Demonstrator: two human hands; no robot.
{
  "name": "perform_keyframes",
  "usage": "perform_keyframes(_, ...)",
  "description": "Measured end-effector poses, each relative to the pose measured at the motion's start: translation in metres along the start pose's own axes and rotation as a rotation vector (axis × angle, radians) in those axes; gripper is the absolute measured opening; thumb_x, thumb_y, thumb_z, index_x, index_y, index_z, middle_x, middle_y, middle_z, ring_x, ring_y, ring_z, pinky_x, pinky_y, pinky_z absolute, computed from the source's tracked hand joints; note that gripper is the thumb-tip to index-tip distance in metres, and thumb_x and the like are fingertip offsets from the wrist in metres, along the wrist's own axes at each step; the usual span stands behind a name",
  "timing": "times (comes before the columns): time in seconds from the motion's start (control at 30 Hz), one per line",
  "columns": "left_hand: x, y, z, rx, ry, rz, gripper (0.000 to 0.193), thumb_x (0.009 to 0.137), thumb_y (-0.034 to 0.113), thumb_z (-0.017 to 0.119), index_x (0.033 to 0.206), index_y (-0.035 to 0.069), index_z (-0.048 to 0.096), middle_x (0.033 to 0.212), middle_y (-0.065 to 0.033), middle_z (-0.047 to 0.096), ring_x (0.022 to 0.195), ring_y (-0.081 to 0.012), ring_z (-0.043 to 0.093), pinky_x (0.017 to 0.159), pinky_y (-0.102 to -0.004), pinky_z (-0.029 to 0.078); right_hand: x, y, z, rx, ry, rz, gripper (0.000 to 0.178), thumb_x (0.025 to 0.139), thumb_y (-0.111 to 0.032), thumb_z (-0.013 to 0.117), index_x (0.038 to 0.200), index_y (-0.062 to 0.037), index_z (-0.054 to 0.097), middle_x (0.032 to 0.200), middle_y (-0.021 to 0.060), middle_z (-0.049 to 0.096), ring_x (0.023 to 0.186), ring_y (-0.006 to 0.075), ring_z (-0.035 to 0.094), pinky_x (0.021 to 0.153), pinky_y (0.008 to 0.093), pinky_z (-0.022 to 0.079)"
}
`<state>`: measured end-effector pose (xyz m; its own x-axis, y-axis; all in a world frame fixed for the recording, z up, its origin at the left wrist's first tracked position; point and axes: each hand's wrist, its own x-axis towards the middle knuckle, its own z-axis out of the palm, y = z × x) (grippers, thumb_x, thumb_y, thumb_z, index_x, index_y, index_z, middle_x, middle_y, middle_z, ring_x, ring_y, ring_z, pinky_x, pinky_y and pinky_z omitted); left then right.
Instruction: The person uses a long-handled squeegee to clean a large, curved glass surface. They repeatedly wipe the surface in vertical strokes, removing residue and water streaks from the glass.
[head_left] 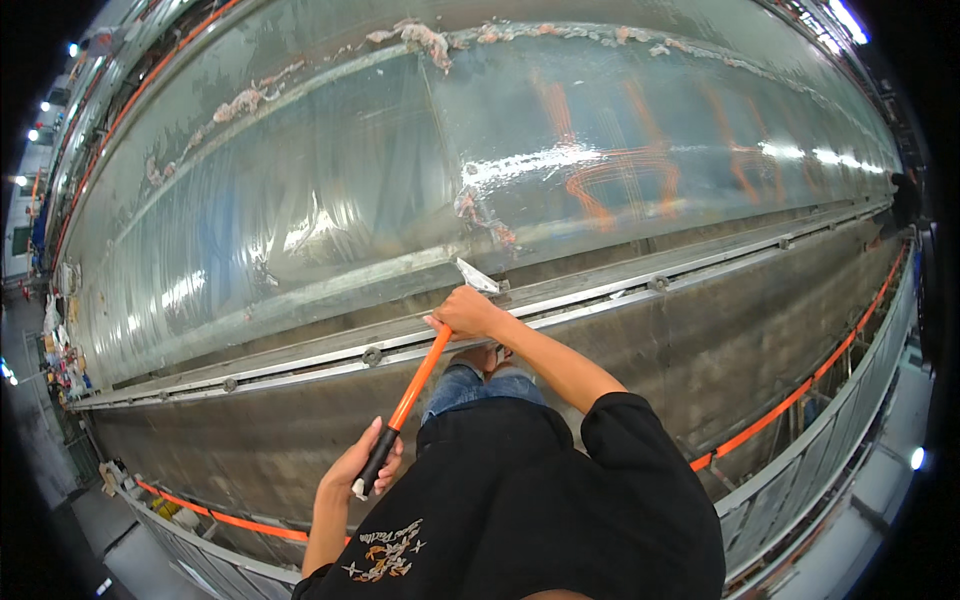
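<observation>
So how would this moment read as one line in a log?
left hand: shut on scraper grip | right hand: shut on scraper near blade | blade at metal rail below glossy curved surface

Head camera, fisheye, looks steeply down, close over own arms.

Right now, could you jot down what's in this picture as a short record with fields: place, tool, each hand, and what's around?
place: a large curved glossy surface above a metal rail
tool: long scraper, orange handle, black grip, pale blade against the surface's lower edge
left hand: closed around the black grip end
right hand: closed around the handle near the blade
residue: pinkish crusty patches on the surface
surroundings: orange strap along a grey railing
</observation>
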<state>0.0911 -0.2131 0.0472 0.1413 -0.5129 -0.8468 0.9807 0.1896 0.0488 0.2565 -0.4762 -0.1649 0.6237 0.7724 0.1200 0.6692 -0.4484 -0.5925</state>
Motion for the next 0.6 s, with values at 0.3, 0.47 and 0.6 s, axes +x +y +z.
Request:
perform_keyframes(0.3,-0.020,0.041,-0.012,0.190,0.138,-0.055,0.045,0.107,0.046,0.041,0.099,0.005,0.056,0.058,0.0009,0.045,0.039,-0.0075,0.040,0.035,-0.0237,0.030,0.009,0.025,0.007,0.131,0.026,-0.059,0.045,0.098,-0.033,0.057,0.060,-0.0090,0.053,0.052,0.0104,0.055,0.052,0.0336,0.060,0.051,0.0432,0.046)
perform_keyframes(0.47,-0.018,0.059,-0.007,0.131,0.209,-0.092,0.037,0.105,0.041,0.049,0.097,0.006,0.058,0.057,0.0024,0.044,0.037,-0.0053,0.035,0.033,-0.0220,0.025,0.020,0.055,-0.004,0.171,0.025,-0.167,0.045,0.095,-0.031,0.063,0.058,-0.0094,0.046,0.052,0.0091,0.051,0.049,0.0306,0.057,0.048,0.0416,0.045)
perform_keyframes(0.6,-0.011,0.082,-0.006,0.075,0.225,-0.201,0.035,0.105,0.039,0.051,0.095,0.006,0.058,0.054,0.0038,0.041,0.035,-0.0044,0.033,0.033,-0.0216,0.024,0.019,0.066,-0.002,0.206,0.011,-0.117,0.047,0.095,-0.033,0.062,0.058,-0.0104,0.045,0.051,0.0076,0.052,0.048,0.0292,0.058,0.049,0.0408,0.046)
